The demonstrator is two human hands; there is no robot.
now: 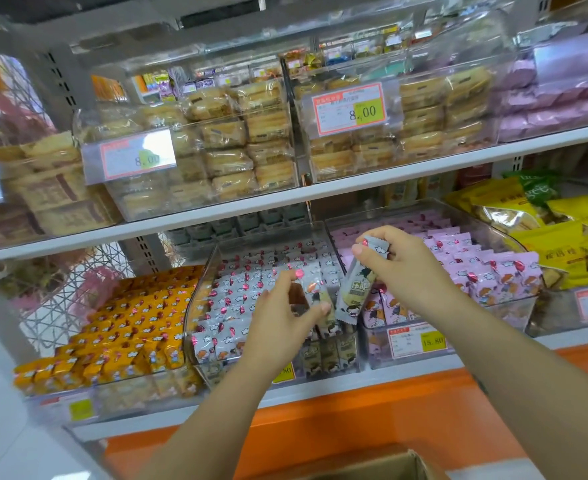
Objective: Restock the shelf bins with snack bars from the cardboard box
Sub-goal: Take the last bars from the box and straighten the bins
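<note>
Left hand (pixel 278 323): centre of frame, over the front half of the middle bin (pixel 205 271); its fingers (pixel 323 309) were clamped on the left bar.
Left bar (pixel 315 294): grey-wrapped snack bar, tilted, held just above the stock in the middle bin.
Right hand (pixel 407 268): right of centre, above the wall between the middle bin and the pink bin; fingers pinched together on the top end of the right bar.
Right bar (pixel 356 285): same grey wrapper, hanging nearly upright just beside the left bar; whether the two touched, I could not tell.
Middle bin: clear plastic, lower shelf, centre; rows of grey bars stood on end inside.
Orange bin (pixel 78 396): lower left, packed with orange-wrapped bars.
Pink bin (pixel 514 308): lower right of centre, packed with pink-wrapped bars.
Cardboard box (pixel 400 467): bottom edge of frame, only a flap showing; contents hidden.
Upper shelf (pixel 320 195): white board across the middle, carrying clear bins of pale wrapped cakes.
Price card (pixel 349 109): upper right of centre, reading 8.00.
Yellow bags (pixel 559 237): far right, heaped.
</note>
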